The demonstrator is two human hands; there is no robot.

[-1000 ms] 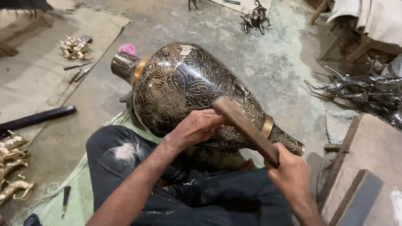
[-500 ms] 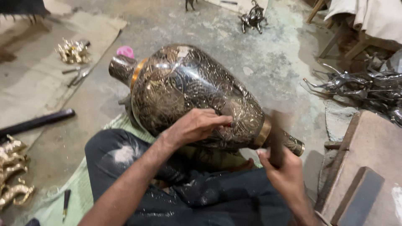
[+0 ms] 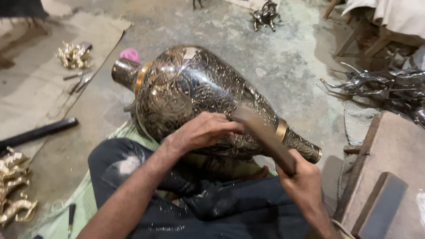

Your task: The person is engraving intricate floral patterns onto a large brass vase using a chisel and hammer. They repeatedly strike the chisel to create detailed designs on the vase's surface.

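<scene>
Gripping the wooden mallet [image 3: 265,135] in my closed right hand [image 3: 303,183], left hand [image 3: 201,132] pinching a hidden tool against the engraved vase [image 3: 199,99] lying across my lap toward 10 o'clock, I risk a glancing blow marring the pattern.

The stick [image 3: 265,135] in the right hand [image 3: 303,186] is smeared by motion, so its upper end against the vase [image 3: 190,97] has no clear outline. The left hand [image 3: 203,130] covers whatever its fingertips pinch there. The vase's underside is hidden behind the lap. At right, the metal figures [image 3: 380,86] run off the frame edge; the brass pieces [image 3: 13,186] at lower left are cut off too. The top-centre figurine [image 3: 265,13] is too small to make out.
</scene>
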